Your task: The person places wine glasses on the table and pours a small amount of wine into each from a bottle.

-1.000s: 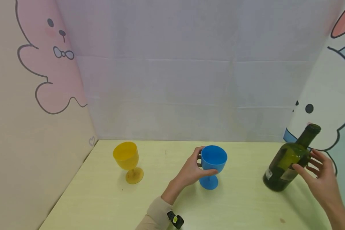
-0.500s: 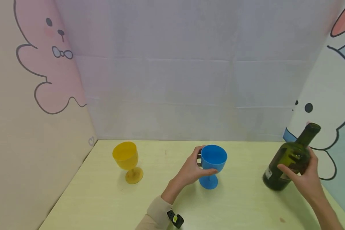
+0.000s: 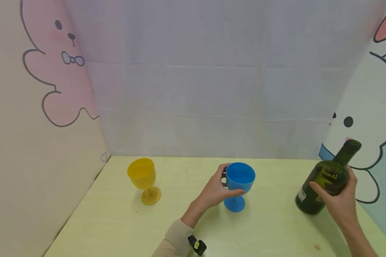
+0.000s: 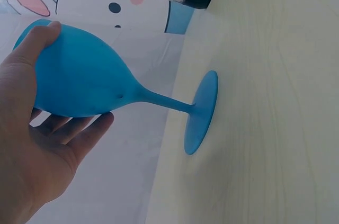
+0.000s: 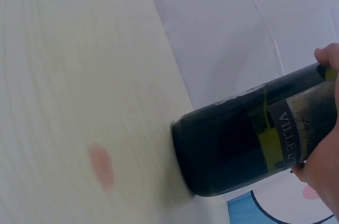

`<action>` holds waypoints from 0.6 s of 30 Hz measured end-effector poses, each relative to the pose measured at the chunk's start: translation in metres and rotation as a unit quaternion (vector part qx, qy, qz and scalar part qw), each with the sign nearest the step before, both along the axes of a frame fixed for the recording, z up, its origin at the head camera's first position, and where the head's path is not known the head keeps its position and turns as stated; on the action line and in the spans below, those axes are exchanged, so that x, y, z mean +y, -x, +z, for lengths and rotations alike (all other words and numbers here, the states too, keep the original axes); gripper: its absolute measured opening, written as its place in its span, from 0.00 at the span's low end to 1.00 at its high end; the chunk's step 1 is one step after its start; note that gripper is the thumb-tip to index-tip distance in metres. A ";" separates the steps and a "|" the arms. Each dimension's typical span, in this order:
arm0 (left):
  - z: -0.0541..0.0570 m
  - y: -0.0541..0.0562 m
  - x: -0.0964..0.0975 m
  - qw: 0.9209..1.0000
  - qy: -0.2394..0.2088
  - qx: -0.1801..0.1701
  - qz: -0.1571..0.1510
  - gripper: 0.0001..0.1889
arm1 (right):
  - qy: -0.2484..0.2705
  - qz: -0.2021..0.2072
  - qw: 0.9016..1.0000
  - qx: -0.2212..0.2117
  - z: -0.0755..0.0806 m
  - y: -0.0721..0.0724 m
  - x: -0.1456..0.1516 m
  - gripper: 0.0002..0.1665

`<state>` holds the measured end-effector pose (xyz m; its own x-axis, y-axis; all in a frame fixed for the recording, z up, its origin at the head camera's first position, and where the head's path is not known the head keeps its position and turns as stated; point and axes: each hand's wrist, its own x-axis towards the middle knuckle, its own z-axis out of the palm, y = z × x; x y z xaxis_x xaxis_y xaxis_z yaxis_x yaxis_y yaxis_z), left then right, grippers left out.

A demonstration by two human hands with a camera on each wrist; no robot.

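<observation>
From far away, I see the right hand point(image 3: 342, 203) grip a green bottle point(image 3: 321, 175) at the right of the table point(image 3: 115, 232). Its label point(image 5: 290, 135) shows "VILLE D". The left hand point(image 3: 217, 190) holds a blue cup point(image 3: 240, 178) near the middle.

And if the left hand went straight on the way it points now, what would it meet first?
The left hand holds the blue goblet; beyond that, the pale backdrop behind the table looks like the first thing in line, though depth is unclear.
</observation>
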<state>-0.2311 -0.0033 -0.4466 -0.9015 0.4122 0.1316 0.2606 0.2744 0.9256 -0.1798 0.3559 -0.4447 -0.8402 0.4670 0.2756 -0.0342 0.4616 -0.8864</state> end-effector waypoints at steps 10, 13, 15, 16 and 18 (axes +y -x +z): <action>0.000 -0.001 0.001 1.000 -0.001 0.002 0.000 0.43 | 0.031 -0.023 0.999 0.006 0.002 0.001 -0.012 0.63; 0.001 -0.001 0.000 1.000 0.000 0.002 0.001 0.44 | 0.018 -0.019 0.999 0.018 0.005 -0.001 -0.015 0.64; 0.001 -0.001 0.000 1.000 0.000 0.001 0.002 0.44 | 0.004 -0.014 1.000 0.023 0.008 -0.002 -0.018 0.64; 0.001 -0.001 0.000 1.000 0.000 0.001 0.002 0.44 | -0.004 -0.009 0.999 0.030 0.009 -0.003 -0.019 0.65; 0.001 -0.001 0.000 1.000 0.001 0.001 0.001 0.44 | -0.016 0.003 0.999 0.047 0.013 -0.005 -0.021 0.67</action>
<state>-0.2298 -0.0029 -0.4460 -0.9024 0.4097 0.1331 0.2619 0.2765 0.9246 -0.1745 0.3350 -0.4316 -0.8125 0.4519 0.3683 -0.1188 0.4901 -0.8635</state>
